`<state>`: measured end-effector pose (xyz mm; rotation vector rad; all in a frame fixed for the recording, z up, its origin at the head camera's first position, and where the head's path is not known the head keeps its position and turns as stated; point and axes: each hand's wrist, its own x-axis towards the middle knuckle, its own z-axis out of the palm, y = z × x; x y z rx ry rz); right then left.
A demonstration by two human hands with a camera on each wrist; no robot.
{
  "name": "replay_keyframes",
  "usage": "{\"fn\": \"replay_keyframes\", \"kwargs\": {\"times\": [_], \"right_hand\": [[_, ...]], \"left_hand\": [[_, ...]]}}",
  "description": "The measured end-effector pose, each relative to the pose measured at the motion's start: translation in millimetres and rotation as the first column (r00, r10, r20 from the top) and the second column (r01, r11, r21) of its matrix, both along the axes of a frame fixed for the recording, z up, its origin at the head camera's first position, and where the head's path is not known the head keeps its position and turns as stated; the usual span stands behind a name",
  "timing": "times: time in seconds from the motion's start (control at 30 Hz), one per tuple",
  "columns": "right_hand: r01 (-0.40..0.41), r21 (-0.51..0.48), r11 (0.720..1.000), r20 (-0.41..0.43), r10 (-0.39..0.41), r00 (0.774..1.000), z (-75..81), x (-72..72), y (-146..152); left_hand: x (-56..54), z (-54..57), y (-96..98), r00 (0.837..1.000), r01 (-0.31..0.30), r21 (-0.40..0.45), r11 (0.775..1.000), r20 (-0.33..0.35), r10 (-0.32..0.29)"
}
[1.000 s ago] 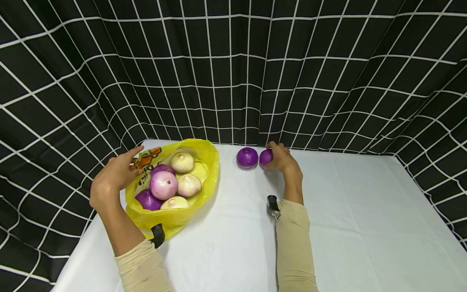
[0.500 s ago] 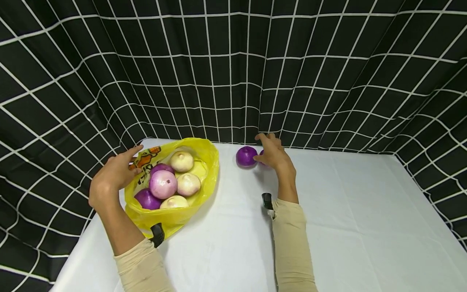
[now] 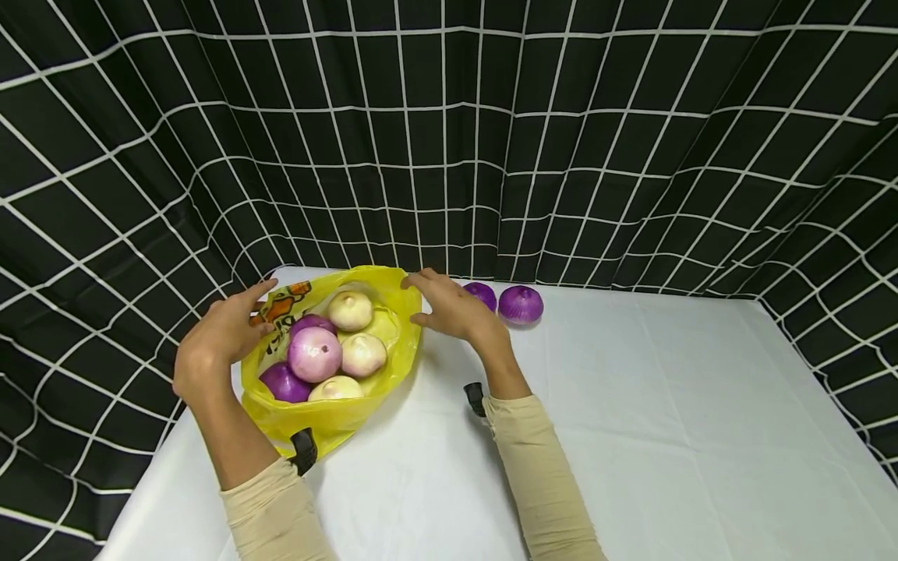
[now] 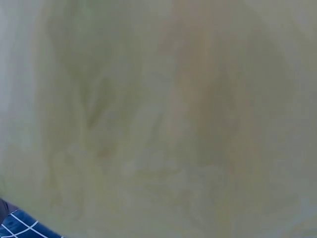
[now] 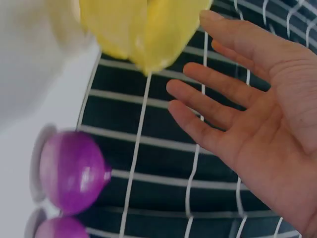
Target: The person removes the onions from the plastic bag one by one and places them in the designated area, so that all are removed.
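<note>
A yellow plastic bag (image 3: pixel 330 425) lies with its mouth spread, showing white onions (image 3: pixel 364 355) and purple onions (image 3: pixel 315 354) inside. At its left rim is my left hand (image 3: pixel 220 343), index finger extended and thumb apart, beside the orange print. Its other fingers are partly hidden. My right hand (image 3: pixel 452 304) reaches to the bag's right rim with fingers and thumb spread. In the right wrist view its palm is bare and the fingers (image 5: pixel 213 111) are straight, a fingertip close to the yellow plastic. Two purple onions (image 3: pixel 521 305) sit on the table behind that hand, one partly covered by it.
A white cloth covers the table (image 3: pixel 666 405). Black curtain (image 3: pixel 596 156) with a white grid stands along its back and sides. Pale, blurred plastic (image 4: pixel 163 119) fills most of the left wrist view.
My right hand has let go of the right-hand purple onion and moved left past the other onion to the bag's right rim. My left hand and the bag stay in place.
</note>
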<state>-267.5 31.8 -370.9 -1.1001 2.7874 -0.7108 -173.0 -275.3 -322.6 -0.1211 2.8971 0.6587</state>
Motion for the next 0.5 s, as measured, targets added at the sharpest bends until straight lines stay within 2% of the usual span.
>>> {"fn": "replay_keyframes", "kwargs": {"times": [0.17,0.4,0.5], "right_hand": [[-0.13,0.072,0.989,0.017,0.129,0.992,-2.5,10.7,-24.2],[-0.229,0.115,0.967,0.07,0.222,0.973,-13.3,23.9,-55.5],[-0.236,0.136,0.962,0.084,0.226,0.97,-18.5,28.0,-65.7]], "left_hand": [[-0.8,-0.4,0.8,1.0,0.001,-0.005,1.0,0.001,-0.001],[-1.4,-0.4,1.0,1.0,-0.004,-0.001,1.0,0.002,0.004],[-1.4,-0.4,0.9,1.0,0.003,-0.003,1.0,0.002,-0.003]]}}
